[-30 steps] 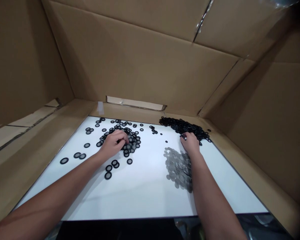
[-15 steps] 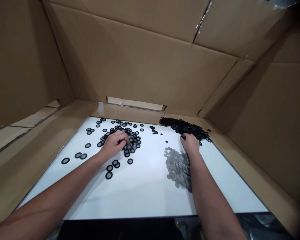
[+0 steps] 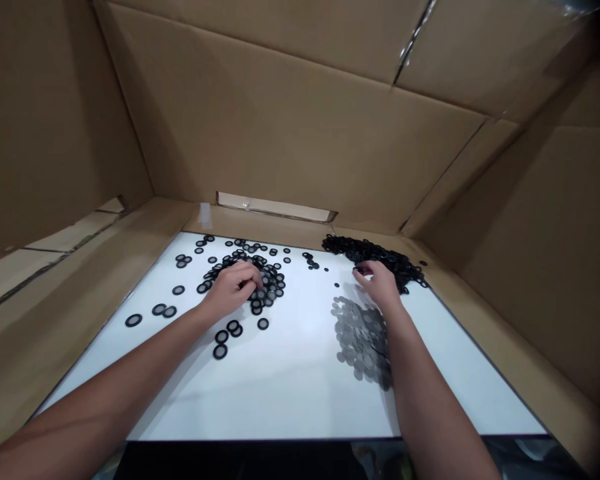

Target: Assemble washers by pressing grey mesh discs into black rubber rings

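Observation:
My left hand [image 3: 233, 288] is curled over a pile of black rings with grey discs set in them [image 3: 271, 287]. Its fingers are bent together, and whatever is between them is hidden. On the other side, my right hand [image 3: 381, 285] pinches a small black ring [image 3: 359, 269] between thumb and fingertips. Just behind that hand lies a heap of plain black rings [image 3: 390, 259]. A spread of loose grey discs [image 3: 359, 337] lies in front of it, partly covered by my right forearm.
Tall cardboard walls [image 3: 280, 120] enclose the white work surface [image 3: 280, 393] at the back and sides. Several ringed discs [image 3: 221, 351] are scattered around the left pile. A few small black pieces [image 3: 311, 262] lie between the two piles at the back.
My right hand has shifted slightly left, away from the black ring heap, with a ring at its fingertips. My left hand stays at its pile. The view has moved a little.

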Demonstrator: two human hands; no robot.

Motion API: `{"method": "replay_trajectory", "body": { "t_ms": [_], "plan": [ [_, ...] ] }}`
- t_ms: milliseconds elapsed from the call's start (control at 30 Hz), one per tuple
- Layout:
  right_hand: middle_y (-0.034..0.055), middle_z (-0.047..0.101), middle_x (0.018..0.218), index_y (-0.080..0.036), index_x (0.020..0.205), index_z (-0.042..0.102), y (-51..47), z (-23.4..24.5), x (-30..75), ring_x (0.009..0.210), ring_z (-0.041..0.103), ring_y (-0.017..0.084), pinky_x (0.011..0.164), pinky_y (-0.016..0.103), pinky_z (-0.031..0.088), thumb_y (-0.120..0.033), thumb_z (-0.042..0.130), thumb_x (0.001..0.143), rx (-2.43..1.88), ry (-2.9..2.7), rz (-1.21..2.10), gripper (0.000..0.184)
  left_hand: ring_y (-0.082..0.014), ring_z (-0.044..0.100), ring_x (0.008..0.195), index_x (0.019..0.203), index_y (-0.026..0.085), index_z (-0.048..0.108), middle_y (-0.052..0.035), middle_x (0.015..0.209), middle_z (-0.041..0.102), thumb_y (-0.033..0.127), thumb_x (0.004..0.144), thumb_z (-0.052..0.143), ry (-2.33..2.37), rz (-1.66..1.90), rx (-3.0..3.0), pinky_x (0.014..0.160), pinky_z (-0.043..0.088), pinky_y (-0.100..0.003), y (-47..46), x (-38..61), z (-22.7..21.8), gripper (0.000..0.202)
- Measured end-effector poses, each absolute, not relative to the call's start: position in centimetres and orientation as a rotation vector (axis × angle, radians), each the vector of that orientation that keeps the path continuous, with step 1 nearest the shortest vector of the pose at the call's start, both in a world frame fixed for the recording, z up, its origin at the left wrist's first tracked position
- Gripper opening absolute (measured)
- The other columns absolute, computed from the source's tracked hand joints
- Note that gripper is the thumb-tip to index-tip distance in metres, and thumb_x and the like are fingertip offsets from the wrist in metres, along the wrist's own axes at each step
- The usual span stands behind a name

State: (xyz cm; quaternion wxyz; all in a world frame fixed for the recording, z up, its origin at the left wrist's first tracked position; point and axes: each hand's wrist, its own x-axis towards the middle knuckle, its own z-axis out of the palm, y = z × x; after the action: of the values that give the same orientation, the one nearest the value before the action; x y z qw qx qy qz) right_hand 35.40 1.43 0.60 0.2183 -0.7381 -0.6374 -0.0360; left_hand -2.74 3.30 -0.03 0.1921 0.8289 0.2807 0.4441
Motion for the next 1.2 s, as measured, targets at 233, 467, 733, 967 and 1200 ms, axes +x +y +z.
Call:
{"method": "replay_trajectory", "body": {
  "t_ms": [233, 467, 733, 967, 1200],
  "plan": [
    [0.0042, 0.063, 0.095, -0.02, 0.098, 0.068, -0.4, 1.1, 28.5, 0.081, 0.061, 0.016, 0.076, 0.029, 0.049, -0.029, 0.061, 0.084, -1.439, -2.204, 0.459, 0.017, -0.0179, 0.062, 0.085, 0.071, 0.019, 0.064, -0.0041, 0.084, 0.066, 0.007, 0.083, 0.046, 0.789, 1.228, 2.343, 0.08, 0.048, -0.031, 3.4, -2.6, -0.1, 0.025],
    [0.0038, 0.062, 0.097, -0.022, 0.099, 0.068, -0.6, 1.3, 27.5, 0.087, 0.062, 0.017, 0.076, 0.03, 0.049, -0.029, 0.063, 0.085, -1.407, -2.205, 0.474, 0.016, -0.0187, 0.062, 0.087, 0.072, 0.02, 0.065, -0.0045, 0.085, 0.066, 0.009, 0.084, 0.047, 0.802, 1.22, 2.339, 0.081, 0.049, -0.032, 3.4, -2.7, 0.0, 0.024],
    [0.0047, 0.062, 0.099, -0.023, 0.102, 0.061, -3.4, 3.7, 22.7, 0.087, 0.059, 0.018, 0.075, 0.03, 0.05, -0.033, 0.065, 0.087, -1.097, -2.12, 0.431, 0.018, -0.0206, 0.064, 0.096, 0.108, 0.02, 0.064, -0.008, 0.104, 0.066, 0.038, 0.092, 0.052, 0.621, 0.796, 1.74, 0.075, 0.056, -0.031, 0.5, 0.4, 0.3, 0.027],
    [0.0066, 0.061, 0.109, -0.026, 0.114, 0.057, -4.8, 5.4, 21.8, 0.092, 0.061, 0.02, 0.079, 0.034, 0.052, -0.037, 0.062, 0.09, -1.117, -2.24, 0.401, 0.026, -0.0137, 0.063, 0.065, 0.081, 0.017, 0.064, -0.0031, 0.077, 0.066, 0.047, 0.086, 0.062, 0.699, 0.782, 1.533, 0.065, 0.055, -0.027, -0.6, 1.3, 1.2, 0.03],
    [0.0104, 0.062, 0.122, -0.031, 0.118, 0.06, -12.3, 3.1, 25.7, 0.109, 0.059, 0.034, 0.085, 0.052, 0.048, -0.035, 0.058, 0.09, -1.502, -2.369, 0.001, 0.029, -0.0125, 0.061, 0.065, 0.084, 0.017, 0.065, -0.0032, 0.08, 0.068, 0.044, 0.086, 0.061, 0.76, 0.851, 1.544, 0.062, 0.052, -0.025, 0.5, 0.5, 0.3, 0.028]
  ]
}}
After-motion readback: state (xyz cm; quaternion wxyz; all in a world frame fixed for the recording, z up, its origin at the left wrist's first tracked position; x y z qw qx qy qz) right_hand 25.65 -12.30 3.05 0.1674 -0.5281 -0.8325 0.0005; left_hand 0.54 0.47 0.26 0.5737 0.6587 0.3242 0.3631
